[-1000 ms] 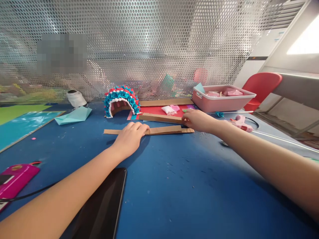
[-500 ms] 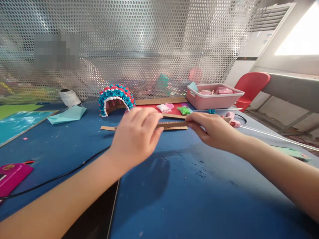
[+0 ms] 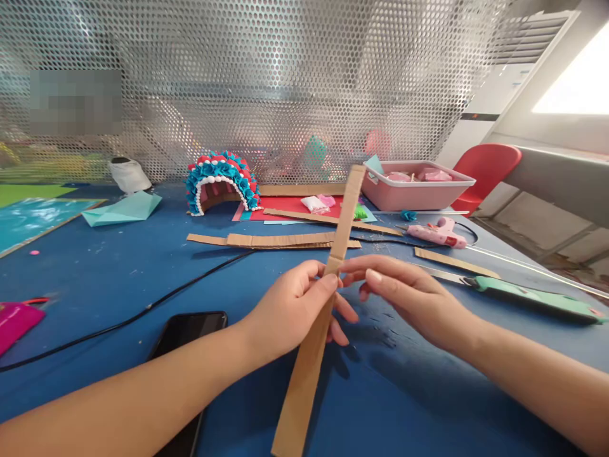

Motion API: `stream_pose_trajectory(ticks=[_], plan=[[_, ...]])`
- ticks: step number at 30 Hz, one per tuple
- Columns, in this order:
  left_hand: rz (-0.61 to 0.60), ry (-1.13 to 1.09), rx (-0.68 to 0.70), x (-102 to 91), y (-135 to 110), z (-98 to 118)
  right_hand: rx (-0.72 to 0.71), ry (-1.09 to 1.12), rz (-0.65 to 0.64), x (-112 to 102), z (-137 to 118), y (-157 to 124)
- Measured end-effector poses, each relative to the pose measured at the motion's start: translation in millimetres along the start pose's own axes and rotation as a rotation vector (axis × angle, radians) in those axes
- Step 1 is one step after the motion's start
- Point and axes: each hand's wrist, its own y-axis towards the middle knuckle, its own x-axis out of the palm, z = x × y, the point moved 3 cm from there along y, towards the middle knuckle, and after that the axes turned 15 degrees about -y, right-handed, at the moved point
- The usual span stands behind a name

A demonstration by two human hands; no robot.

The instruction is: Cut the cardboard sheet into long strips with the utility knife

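Observation:
Both hands hold one long brown cardboard strip [image 3: 343, 219] above the blue table [image 3: 143, 273]. The strip runs from near the table's front edge up and away, slightly tilted right. My left hand [image 3: 297, 308] pinches it at the middle with thumb and fingers. My right hand [image 3: 404, 295] meets it from the right, fingertips pressed on the same spot. More cardboard strips [image 3: 271, 240] lie flat on the table behind the hands.
A black phone [image 3: 190, 330] and a black cable [image 3: 143, 311] lie at left. A pink glue gun [image 3: 435, 233], a green-handled knife [image 3: 523, 295], a pink bin [image 3: 416, 185], a teal-and-red paper arch [image 3: 221, 184] and a perforated metal screen [image 3: 285, 82] stand beyond.
Both hands pulled back from the far strips toward me, carrying one cardboard strip lifted off the table and turned end-on. My view shifted slightly left and back.

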Motion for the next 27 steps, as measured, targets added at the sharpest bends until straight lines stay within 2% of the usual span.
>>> stream_pose_trajectory(ticks=[3,5,8,11,15,18,21,27], plan=[[-0.045,0.01,-0.022,1.7,-0.6,-4.5,-0.019,0.347,-0.242,18.8,9.2,0.3],[-0.058,0.059,-0.013,2.5,-0.7,-5.1,-0.033,0.433,-0.303,26.6,10.6,0.7],[-0.07,0.14,0.029,3.1,-1.9,-4.2,0.041,0.547,-0.273,32.2,7.6,1.3],[-0.056,0.251,0.014,2.6,-3.5,-5.6,0.141,0.708,-0.199,31.9,2.8,1.6],[-0.015,0.522,0.132,4.3,-5.1,-4.3,0.292,0.74,-0.111,23.8,3.4,0.4],[-0.021,0.597,0.187,8.3,-7.1,-2.8,0.378,0.757,-0.068,17.9,4.6,-1.8],[-0.028,0.618,0.204,11.5,-9.9,-0.6,0.417,0.755,-0.061,16.6,2.7,-2.8],[-0.026,0.65,0.221,12.0,-14.6,2.5,0.387,0.716,-0.036,11.2,-0.6,1.6]])
